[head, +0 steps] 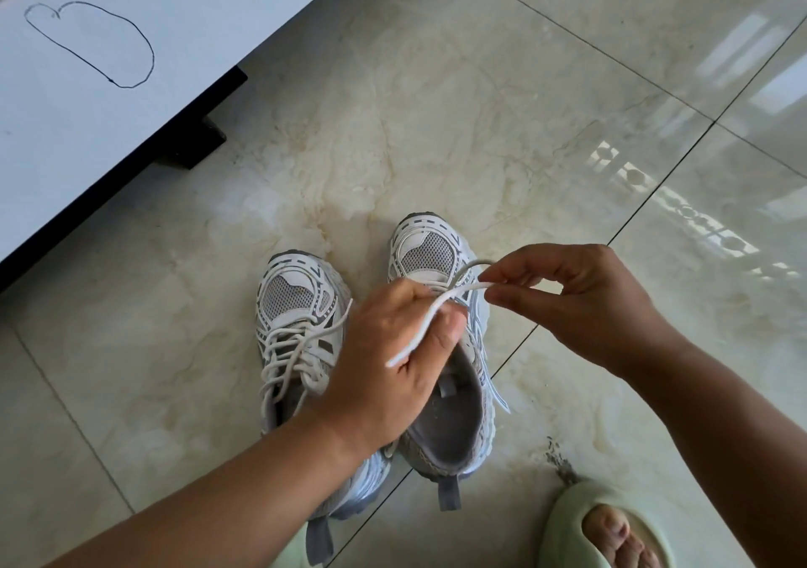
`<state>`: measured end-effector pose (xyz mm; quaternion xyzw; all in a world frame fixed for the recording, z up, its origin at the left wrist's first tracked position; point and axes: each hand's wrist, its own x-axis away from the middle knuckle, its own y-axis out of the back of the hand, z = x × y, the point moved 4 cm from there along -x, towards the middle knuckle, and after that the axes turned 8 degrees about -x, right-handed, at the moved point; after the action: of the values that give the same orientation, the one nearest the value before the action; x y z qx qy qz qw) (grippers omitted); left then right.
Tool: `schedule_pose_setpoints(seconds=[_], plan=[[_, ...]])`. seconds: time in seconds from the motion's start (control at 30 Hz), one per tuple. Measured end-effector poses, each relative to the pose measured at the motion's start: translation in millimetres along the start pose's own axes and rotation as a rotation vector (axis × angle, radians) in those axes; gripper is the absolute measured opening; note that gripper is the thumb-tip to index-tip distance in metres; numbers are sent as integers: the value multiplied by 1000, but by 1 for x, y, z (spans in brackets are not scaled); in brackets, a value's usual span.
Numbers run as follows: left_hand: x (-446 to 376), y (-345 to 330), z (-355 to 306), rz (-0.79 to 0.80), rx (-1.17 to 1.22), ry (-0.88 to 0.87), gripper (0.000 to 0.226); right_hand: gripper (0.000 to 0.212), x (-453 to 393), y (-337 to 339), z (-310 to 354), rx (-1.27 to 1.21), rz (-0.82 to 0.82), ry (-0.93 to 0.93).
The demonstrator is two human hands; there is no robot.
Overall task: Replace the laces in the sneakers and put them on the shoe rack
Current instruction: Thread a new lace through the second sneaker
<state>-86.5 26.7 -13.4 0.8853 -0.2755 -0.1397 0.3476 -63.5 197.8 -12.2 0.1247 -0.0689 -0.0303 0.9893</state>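
your two sneakers stand side by side on the tiled floor, toes toward 12 o'clock. the left sneaker is laced loosely; the right sneaker shows an open throat, so threading looks unfinished there. your left hand grips the white lace across its fingers, the free end trailing toward 7 o'clock. your right hand pinches the lace's other stretch at the 3 o'clock side, above the toe. judged step: lacing the right sneaker. the next move calls for finding an eyelet and feeding a tip through. no shoe rack is identifiable.
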Motion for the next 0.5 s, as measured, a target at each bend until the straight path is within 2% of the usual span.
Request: schedule_pose_setpoints(seconds=[0.1,0.17,0.23,0.37,0.43,0.5], plan=[[2,6,-1,-50,102,65,40,12,-2,2,-2,58,-5,3],[4,11,0,-99,126,21,34,12,-2,3,-5,79,-19,-14],[7,14,0,-164,65,-22,21,11,-3,4,-8,81,-26,-40],[10,21,10,-251,-29,34,17,17,-4,5,-16,203,-79,-51],[10,22,11,-251,-38,28,16,21,-3,3,-11,315,-102,-8],[7,19,7,-237,-76,-17,15,32,1,-6,0,277,-32,102]])
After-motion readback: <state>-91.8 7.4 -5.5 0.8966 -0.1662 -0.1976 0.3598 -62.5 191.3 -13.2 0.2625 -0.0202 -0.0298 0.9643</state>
